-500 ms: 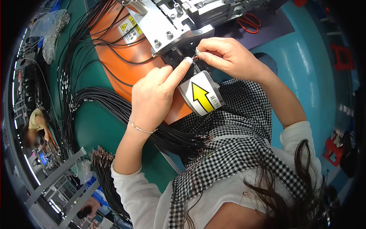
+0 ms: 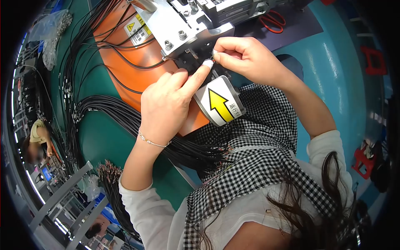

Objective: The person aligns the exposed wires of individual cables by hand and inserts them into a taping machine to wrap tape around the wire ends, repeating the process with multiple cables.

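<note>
My left hand (image 2: 166,102) reaches up to the front of a metal machine (image 2: 179,31), its index finger stretched forward and the other fingers curled. A white cover sits on that fingertip; the thumb and whatever lies under the hand are hidden. Close against it, my right hand (image 2: 248,60) pinches thumb and index finger together on thin wires (image 2: 213,61), of which only a small coloured bit shows. Just below the fingertips is a round machine part with a yellow arrow label (image 2: 221,104).
Black cables (image 2: 110,104) run in a thick bundle over the green table (image 2: 100,137) and across my checked apron. Red-handled scissors (image 2: 273,21) lie by the machine. An orange panel (image 2: 125,71) carries a warning label. Another person (image 2: 39,135) is far left; a red stool (image 2: 364,162) stands right.
The view has shifted slightly. Both hands stay together at the machine front, and the right fingertips have moved a little closer over the wires, showing less of them.
</note>
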### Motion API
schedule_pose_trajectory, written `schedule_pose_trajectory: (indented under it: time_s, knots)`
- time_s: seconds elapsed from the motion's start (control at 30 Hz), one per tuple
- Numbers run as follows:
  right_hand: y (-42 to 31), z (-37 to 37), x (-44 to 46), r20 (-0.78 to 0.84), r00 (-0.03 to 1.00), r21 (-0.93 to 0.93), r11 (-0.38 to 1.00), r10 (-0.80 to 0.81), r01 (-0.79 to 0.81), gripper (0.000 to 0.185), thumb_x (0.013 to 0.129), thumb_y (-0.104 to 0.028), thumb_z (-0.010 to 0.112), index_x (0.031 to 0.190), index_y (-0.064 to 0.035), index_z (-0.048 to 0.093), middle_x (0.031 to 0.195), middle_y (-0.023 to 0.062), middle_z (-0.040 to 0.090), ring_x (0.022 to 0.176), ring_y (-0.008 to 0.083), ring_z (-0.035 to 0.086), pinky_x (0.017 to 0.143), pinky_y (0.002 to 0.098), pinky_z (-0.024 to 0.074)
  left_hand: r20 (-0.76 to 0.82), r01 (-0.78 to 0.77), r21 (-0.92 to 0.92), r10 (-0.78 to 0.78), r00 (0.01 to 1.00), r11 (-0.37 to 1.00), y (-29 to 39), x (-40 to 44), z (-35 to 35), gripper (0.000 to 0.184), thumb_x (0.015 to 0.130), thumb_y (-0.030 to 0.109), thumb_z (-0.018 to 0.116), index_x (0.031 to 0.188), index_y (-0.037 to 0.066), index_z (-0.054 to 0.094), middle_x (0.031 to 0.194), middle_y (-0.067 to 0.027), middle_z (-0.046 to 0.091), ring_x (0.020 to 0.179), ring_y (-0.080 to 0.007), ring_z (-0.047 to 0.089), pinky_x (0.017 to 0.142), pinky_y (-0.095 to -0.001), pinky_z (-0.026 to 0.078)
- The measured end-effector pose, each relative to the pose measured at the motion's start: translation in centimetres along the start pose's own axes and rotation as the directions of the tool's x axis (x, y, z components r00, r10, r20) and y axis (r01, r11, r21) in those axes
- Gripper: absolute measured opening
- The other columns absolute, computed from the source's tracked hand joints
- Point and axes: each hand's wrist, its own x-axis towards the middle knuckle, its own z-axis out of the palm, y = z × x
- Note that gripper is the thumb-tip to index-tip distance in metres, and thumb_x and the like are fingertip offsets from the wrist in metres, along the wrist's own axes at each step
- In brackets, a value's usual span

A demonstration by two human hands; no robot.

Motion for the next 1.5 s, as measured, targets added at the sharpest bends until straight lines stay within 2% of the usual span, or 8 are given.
schedule_pose_trajectory:
  time_s: [0.17,0.3,0.43,0.53,0.67,1.07,1.33,1.5]
  knots:
    - [1.0,0.3,0.6,0.014,0.999,0.182,0.982,0.040,-0.042,0.014,0.094,-0.013,0.058,0.089,-0.0001,0.058,0.069,-0.0068,0.047,0.062,0.0005,0.038,0.053,0.0201,0.0333,0.043,0.047,0.009,-0.048,0.998,0.999,0.4,0.2,-0.5,0.055,0.074,0.001,0.062,0.123,0.026,0.063,0.076,0.0020,0.055,0.067,-0.0153,0.056,0.056,-0.0289,0.047]
    - [0.7,0.3,0.6,0.036,0.998,0.192,0.979,0.059,-0.065,0.015,0.095,-0.014,0.057,0.087,-0.0010,0.058,0.069,-0.0072,0.046,0.063,0.0009,0.038,0.056,0.0192,0.0336,0.015,-0.018,0.044,0.017,1.000,0.999,0.0,0.1,-0.1,0.056,0.071,0.009,0.063,0.125,0.024,0.060,0.076,0.0027,0.049,0.065,-0.0130,0.051,0.051,-0.0259,0.045]
    - [-0.2,0.6,-0.1,-0.063,0.994,-0.126,0.989,-0.089,0.080,0.017,0.095,-0.017,0.056,0.086,-0.0025,0.059,0.072,-0.0078,0.048,0.067,0.0005,0.041,0.060,0.0186,0.0353,0.003,-0.018,0.062,0.018,1.000,0.998,0.3,0.1,-0.2,0.055,0.071,0.009,0.063,0.124,0.023,0.061,0.076,0.0027,0.049,0.065,-0.0130,0.051,0.051,-0.0259,0.044]
    - [-0.4,0.7,-0.1,-0.058,0.992,0.024,0.994,0.109,-0.108,0.017,0.095,-0.018,0.057,0.086,-0.0034,0.059,0.073,-0.0077,0.049,0.068,0.0005,0.042,0.061,0.0187,0.0368,0.007,-0.022,0.077,0.022,1.000,0.997,0.3,0.2,-0.2,0.054,0.071,0.009,0.063,0.124,0.023,0.061,0.075,0.0026,0.049,0.065,-0.0131,0.051,0.050,-0.0259,0.044]
    - [0.8,0.7,0.3,-0.018,0.995,0.219,0.971,0.103,-0.096,0.016,0.095,-0.016,0.057,0.086,-0.0031,0.059,0.070,-0.0084,0.047,0.065,0.0002,0.041,0.058,0.0181,0.0349,0.004,-0.026,0.069,0.025,1.000,0.997,0.2,0.3,-0.3,0.054,0.071,0.010,0.063,0.124,0.023,0.061,0.075,0.0025,0.049,0.065,-0.0131,0.052,0.050,-0.0260,0.044]
    - [0.9,0.9,-0.2,-0.032,0.994,0.322,0.943,0.104,-0.088,0.015,0.094,-0.016,0.059,0.087,-0.0021,0.060,0.064,-0.0114,0.039,0.059,-0.0018,0.033,0.052,0.0178,0.0288,-0.008,-0.016,0.080,0.017,1.000,0.997,0.4,0.2,-0.1,0.054,0.070,0.008,0.063,0.122,0.022,0.062,0.076,0.0026,0.050,0.064,-0.0128,0.051,0.049,-0.0257,0.043]
    - [-0.7,1.1,-0.9,-0.269,0.963,-0.008,1.000,0.018,-0.021,0.012,0.090,-0.013,0.064,0.086,-0.0017,0.061,0.060,-0.0113,0.034,0.056,-0.0008,0.030,0.051,0.0189,0.0278,-0.052,-0.014,0.066,0.017,0.999,0.998,0.3,0.1,0.4,0.050,0.073,0.007,0.063,0.120,0.022,0.064,0.075,0.0028,0.050,0.063,-0.0122,0.051,0.048,-0.0254,0.043]
    - [-0.4,1.5,-0.5,-0.251,0.968,0.052,0.999,0.004,0.009,0.010,0.089,-0.011,0.064,0.085,-0.0020,0.061,0.060,-0.0107,0.034,0.057,-0.0005,0.030,0.051,0.0191,0.0284,-0.048,-0.003,0.067,0.006,0.999,0.998,0.3,0.0,0.5,0.048,0.074,0.007,0.063,0.120,0.023,0.064,0.074,0.0027,0.050,0.062,-0.0122,0.051,0.048,-0.0254,0.042]
